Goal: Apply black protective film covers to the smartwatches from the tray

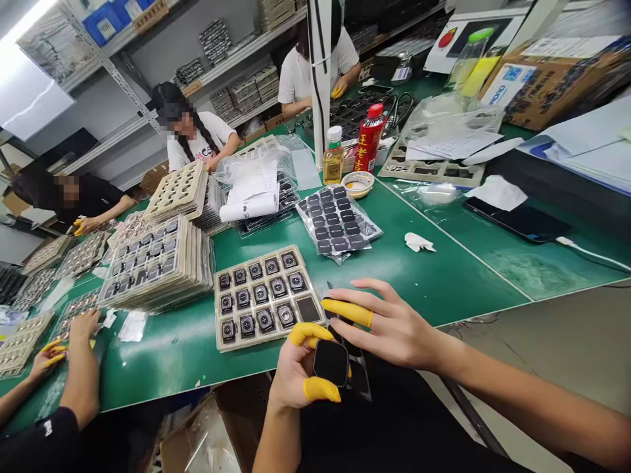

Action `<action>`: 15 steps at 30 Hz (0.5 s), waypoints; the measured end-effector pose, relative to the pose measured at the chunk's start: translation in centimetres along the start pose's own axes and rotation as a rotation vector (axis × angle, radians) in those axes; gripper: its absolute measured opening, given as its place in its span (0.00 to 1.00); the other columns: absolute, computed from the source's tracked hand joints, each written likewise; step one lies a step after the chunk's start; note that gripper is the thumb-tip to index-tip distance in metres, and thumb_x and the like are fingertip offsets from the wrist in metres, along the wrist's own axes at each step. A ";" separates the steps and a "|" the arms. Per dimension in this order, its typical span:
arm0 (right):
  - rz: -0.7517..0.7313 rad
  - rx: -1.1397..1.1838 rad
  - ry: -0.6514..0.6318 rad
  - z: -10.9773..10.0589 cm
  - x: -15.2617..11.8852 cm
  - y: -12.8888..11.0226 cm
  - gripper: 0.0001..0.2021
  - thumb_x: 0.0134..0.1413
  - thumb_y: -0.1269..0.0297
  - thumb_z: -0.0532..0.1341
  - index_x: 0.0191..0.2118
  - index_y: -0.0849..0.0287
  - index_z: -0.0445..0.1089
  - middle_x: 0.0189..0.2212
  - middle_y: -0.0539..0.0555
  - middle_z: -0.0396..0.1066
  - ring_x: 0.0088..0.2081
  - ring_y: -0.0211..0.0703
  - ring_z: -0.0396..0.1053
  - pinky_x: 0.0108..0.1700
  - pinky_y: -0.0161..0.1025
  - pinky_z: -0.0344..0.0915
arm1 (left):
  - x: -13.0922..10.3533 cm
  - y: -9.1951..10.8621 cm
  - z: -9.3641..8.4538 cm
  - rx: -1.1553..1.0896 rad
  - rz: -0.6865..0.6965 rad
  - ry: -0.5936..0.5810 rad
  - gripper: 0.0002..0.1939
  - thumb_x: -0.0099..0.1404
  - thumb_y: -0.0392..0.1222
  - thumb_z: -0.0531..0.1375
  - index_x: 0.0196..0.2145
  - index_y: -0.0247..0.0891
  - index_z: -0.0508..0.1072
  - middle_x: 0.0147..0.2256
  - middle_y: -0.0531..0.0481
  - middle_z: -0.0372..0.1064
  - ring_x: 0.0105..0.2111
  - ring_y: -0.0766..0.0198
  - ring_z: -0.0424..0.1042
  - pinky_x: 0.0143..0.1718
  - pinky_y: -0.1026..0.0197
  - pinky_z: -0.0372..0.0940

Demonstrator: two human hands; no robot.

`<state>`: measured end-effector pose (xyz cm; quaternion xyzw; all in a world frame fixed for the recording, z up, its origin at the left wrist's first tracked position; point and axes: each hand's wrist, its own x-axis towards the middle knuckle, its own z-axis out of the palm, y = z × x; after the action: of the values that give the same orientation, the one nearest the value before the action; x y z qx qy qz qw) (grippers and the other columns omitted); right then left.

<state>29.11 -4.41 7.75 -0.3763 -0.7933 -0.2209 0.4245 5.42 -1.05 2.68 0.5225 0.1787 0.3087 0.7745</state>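
Note:
My left hand (300, 368), with yellow finger cots on thumb and finger, grips a small watch case by its edges; the square black face (330, 362) of the watch is toward me. Close beside it, my right hand (384, 322) has its fingers, one in a yellow cot, over a dark glossy strip (361, 378). The strip runs behind the watch; the right thumb is hidden. Just beyond my hands lies a beige tray (269, 340) with rows of watch cases (265, 320). One pocket (308, 309) at its right has no case in it.
Behind the tray are a bagged sheet of black stickers (338, 223) and stacked trays (192, 263). A red bottle (371, 139), an oil-coloured bottle (333, 157), a tape roll (359, 184) and a charging phone (517, 220) stand or lie farther back. Co-workers' hands (52, 355) work at left.

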 end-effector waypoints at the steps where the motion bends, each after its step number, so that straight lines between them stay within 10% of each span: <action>1: 0.002 0.003 0.000 0.1 0.1 0.0 0.13 0.77 0.74 0.56 0.43 0.56 0.78 0.44 0.56 0.86 0.61 0.49 0.79 0.66 0.55 0.68 | -0.2 -0.1 -0.1 0.016 0.001 0.019 0.48 0.44 0.71 0.82 0.53 0.42 0.74 0.37 0.49 0.79 0.37 0.53 0.84 0.43 0.53 0.80; 11: 0.029 0.214 -0.192 -0.4 -1.1 0.2 0.14 0.70 0.72 0.58 0.54 0.58 0.77 0.50 0.60 0.84 0.62 0.56 0.77 0.71 0.59 0.61 | -1.6 1.5 -3.4 0.350 0.067 0.061 0.46 0.43 0.65 0.84 0.54 0.39 0.80 0.45 0.44 0.80 0.42 0.56 0.80 0.50 0.55 0.77; 15: 0.377 0.618 -0.285 -1.1 -1.9 1.5 0.21 0.72 0.52 0.64 0.65 0.51 0.73 0.61 0.61 0.80 0.64 0.58 0.76 0.66 0.54 0.72 | -1.3 2.2 -4.5 0.340 0.094 -0.002 0.46 0.43 0.63 0.85 0.54 0.38 0.80 0.42 0.46 0.80 0.35 0.61 0.79 0.41 0.61 0.76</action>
<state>31.52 -4.94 6.79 -0.3969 -0.7905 0.1648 0.4364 1.10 1.86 2.91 0.6542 0.2027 0.3094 0.6597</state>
